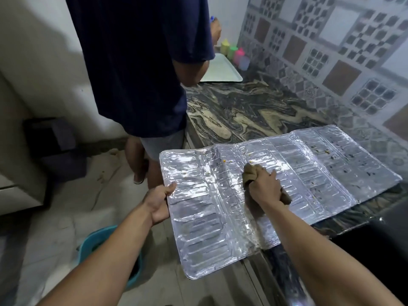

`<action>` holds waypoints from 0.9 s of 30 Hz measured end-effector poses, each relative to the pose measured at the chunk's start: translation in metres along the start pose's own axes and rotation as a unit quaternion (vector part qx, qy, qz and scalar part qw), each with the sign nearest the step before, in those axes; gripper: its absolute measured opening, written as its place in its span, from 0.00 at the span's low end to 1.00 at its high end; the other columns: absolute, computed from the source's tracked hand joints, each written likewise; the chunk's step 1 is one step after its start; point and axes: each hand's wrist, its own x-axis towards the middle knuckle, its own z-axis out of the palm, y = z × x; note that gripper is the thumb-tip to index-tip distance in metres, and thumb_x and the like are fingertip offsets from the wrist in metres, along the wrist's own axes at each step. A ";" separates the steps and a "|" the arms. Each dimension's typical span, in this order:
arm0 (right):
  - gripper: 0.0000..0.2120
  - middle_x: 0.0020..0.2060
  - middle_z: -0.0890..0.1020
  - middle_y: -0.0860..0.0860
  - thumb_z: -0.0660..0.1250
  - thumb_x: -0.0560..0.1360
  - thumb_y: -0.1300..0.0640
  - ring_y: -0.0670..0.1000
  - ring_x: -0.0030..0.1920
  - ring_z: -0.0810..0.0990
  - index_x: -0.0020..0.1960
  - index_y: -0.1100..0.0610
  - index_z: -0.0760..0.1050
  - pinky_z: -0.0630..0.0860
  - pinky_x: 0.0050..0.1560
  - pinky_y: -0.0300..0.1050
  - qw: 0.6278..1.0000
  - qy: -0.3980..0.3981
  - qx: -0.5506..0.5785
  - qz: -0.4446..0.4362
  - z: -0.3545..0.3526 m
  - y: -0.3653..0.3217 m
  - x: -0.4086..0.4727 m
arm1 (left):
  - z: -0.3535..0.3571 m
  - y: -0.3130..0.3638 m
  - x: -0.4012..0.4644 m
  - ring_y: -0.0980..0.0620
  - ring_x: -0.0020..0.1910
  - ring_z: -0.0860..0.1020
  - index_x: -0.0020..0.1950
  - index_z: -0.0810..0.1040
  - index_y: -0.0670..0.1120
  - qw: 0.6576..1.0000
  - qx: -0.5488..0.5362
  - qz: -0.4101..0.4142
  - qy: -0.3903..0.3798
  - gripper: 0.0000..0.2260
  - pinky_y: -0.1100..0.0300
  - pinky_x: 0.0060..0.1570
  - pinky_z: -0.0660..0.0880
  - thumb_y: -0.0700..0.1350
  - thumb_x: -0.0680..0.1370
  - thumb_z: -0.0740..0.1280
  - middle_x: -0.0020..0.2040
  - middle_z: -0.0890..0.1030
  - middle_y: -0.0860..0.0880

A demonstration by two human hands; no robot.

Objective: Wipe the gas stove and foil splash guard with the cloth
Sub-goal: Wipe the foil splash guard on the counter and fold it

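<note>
The guard [254,188] lies unfolded and flat, its far panels on the marbled surface [242,111], its near left panel hanging out past the surface edge over the floor. The right hand [263,187] presses the cloth [250,173] onto the middle of the guard, fingers [272,175] curled round the brown wad. The left hand [160,203] grips the guard's left edge — thumb on top, the other fingers hidden beneath.

To do this stroke well, the left hand should probably keep the overhanging panel level and braced, since thin foil would likely buckle under pressure. Short strokes along the ribs toward the yellow specks [227,161] just beyond the cloth seem best; the dark spots [344,160] on the guard's far right panel look untouched, so much wiping remains.

The stove is not clearly in view. Beyond the guard stands a second person [141,62] in a dark shirt, with a pale tray [220,69] and coloured bottles [235,54] farther back — patterned tiles [331,51] behind. A teal bucket [97,239] sits on the floor left of the guard.
</note>
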 end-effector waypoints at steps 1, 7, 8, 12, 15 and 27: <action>0.25 0.71 0.67 0.62 0.56 0.75 0.63 0.65 0.74 0.58 0.72 0.57 0.65 0.59 0.71 0.59 1.000 0.004 0.012 0.004 -0.001 -0.005 0.004 | -0.003 0.000 0.003 0.36 0.63 0.76 0.68 0.73 0.39 1.000 0.001 -0.002 -0.003 0.16 0.39 0.59 0.75 0.42 0.82 0.58 0.65 0.77 0.37; 0.26 0.74 0.63 0.61 0.56 0.76 0.63 0.63 0.74 0.58 0.74 0.60 0.61 0.57 0.72 0.57 0.998 -0.014 0.037 -0.050 -0.003 -0.036 0.039 | -0.014 0.005 0.011 0.38 0.60 0.79 0.66 0.74 0.40 1.000 -0.005 -0.011 -0.022 0.19 0.42 0.53 0.79 0.42 0.76 0.63 0.64 0.78 0.37; 0.27 0.74 0.62 0.61 0.56 0.76 0.64 0.63 0.74 0.58 0.75 0.60 0.60 0.56 0.72 0.57 0.998 -0.018 0.033 -0.058 -0.004 -0.039 0.047 | -0.012 0.006 0.011 0.39 0.57 0.81 0.65 0.75 0.40 1.000 -0.004 -0.008 -0.024 0.19 0.42 0.51 0.80 0.42 0.75 0.63 0.63 0.79 0.38; 0.27 0.75 0.59 0.61 0.56 0.77 0.64 0.63 0.74 0.56 0.75 0.61 0.58 0.52 0.74 0.59 0.995 -0.039 0.044 -0.079 -0.004 -0.049 0.069 | -0.012 0.007 0.014 0.36 0.65 0.75 0.70 0.71 0.39 1.000 -0.019 -0.007 0.001 0.22 0.38 0.56 0.76 0.41 0.76 0.62 0.66 0.76 0.36; 0.27 0.73 0.62 0.61 0.57 0.76 0.63 0.63 0.73 0.56 0.74 0.61 0.58 0.50 0.74 0.62 0.991 -0.039 0.058 -0.111 0.005 -0.045 0.085 | -0.010 0.010 0.018 0.36 0.68 0.71 0.72 0.69 0.39 0.999 -0.030 0.002 0.038 0.19 0.36 0.65 0.69 0.40 0.80 0.58 0.69 0.73 0.37; 0.19 0.52 0.77 0.57 0.55 0.73 0.64 0.61 0.57 0.75 0.62 0.57 0.73 0.69 0.50 0.49 0.970 -0.066 0.169 -0.163 0.012 -0.040 0.083 | 0.003 0.012 0.010 0.35 0.62 0.77 0.70 0.71 0.40 0.997 -0.017 0.019 0.067 0.22 0.35 0.52 0.77 0.46 0.77 0.64 0.66 0.77 0.37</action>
